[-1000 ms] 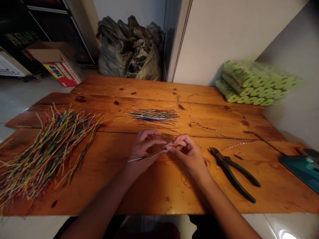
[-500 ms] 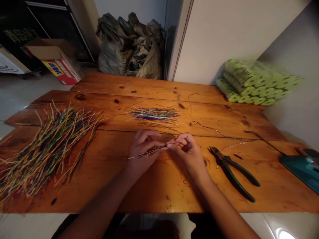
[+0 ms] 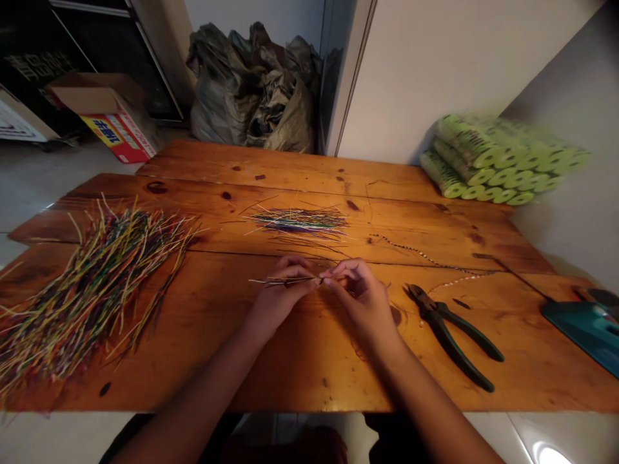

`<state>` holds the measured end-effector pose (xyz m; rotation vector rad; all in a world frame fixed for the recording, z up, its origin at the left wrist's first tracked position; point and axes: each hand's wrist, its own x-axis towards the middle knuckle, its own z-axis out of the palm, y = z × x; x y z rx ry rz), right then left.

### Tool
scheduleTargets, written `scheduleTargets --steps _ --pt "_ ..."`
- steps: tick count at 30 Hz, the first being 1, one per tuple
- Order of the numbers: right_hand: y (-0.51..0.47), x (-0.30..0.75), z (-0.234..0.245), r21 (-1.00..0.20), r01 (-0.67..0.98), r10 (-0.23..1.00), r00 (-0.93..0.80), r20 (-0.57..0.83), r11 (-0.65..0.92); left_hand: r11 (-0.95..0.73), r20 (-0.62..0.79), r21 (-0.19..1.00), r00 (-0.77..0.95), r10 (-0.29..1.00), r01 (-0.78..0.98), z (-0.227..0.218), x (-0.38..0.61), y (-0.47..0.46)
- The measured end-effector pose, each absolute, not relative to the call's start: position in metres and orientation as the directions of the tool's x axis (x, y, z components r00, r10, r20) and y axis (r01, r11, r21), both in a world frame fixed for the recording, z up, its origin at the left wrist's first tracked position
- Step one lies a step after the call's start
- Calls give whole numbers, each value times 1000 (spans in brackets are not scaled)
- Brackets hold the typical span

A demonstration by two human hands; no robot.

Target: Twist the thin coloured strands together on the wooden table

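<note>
A few thin wires [image 3: 285, 281] are pinched between my two hands, over the front middle of the wooden table. My left hand [image 3: 285, 293] closes on them with thumb and fingers, and their ends stick out to the left. At the same spot my right hand [image 3: 355, 287] grips the wires' other part with thumb and forefinger, fingertips against the left ones. Just beyond lies a small sorted bundle of colored wires [image 3: 302, 220]. To the left a big loose heap of multicolored wires [image 3: 106, 283] spreads over the table.
Right of my hands lie pliers [image 3: 447, 328] with dark handles, a twisted black-and-white cord [image 3: 416, 251] and a teal tool [image 3: 583, 328] with a thin metal rod. Green-wrapped paper rolls [image 3: 498, 158] are stacked at the back right. Stuffed bags [image 3: 251, 90] and a cardboard box [image 3: 111, 119] stand behind the table [image 3: 290, 386].
My left hand has rolled and its fingers have drawn together. The wires' left ends have swung up, so they lie nearly level. My right hand has hardly moved.
</note>
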<state>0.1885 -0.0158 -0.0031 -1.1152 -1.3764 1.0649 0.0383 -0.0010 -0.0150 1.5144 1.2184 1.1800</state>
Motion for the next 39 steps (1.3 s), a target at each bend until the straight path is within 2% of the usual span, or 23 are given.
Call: scheduleTargets --steps 2,4,9,14,22,27,33,36,39 --pt "-16 187 -3 -970 137 980 -41 195 199 -80 68 990 103 992 116 -15 38 -2" --pt "-14 187 -2 -980 87 984 -21 177 178 -55 42 995 149 988 83 -15 37 -1" --pt "-6 191 -1 -979 -202 999 -41 10 2 -214 183 968 216 959 133 -17 32 5" --pt "-6 194 -3 -953 -280 989 -121 -84 -115 -237 215 963 159 963 132 -18 31 7" --pt "-11 190 5 -900 -382 977 -117 -179 -211 -250 233 965 165 958 86 -19 35 7" --pt "-10 189 3 -896 -394 978 -100 -181 -206 -215 206 972 98 974 94 -19 38 4" --pt "-11 183 -1 -949 -315 1000 -18 -25 -30 -226 234 965 -44 971 135 -21 48 -3" --pt "-12 181 -3 -983 -172 997 43 61 67 -124 122 992 -95 988 -14 -23 55 -5" --pt "-12 179 -5 -992 -98 995 65 73 79 -16 -4 984 -113 994 -176 -22 58 -6"
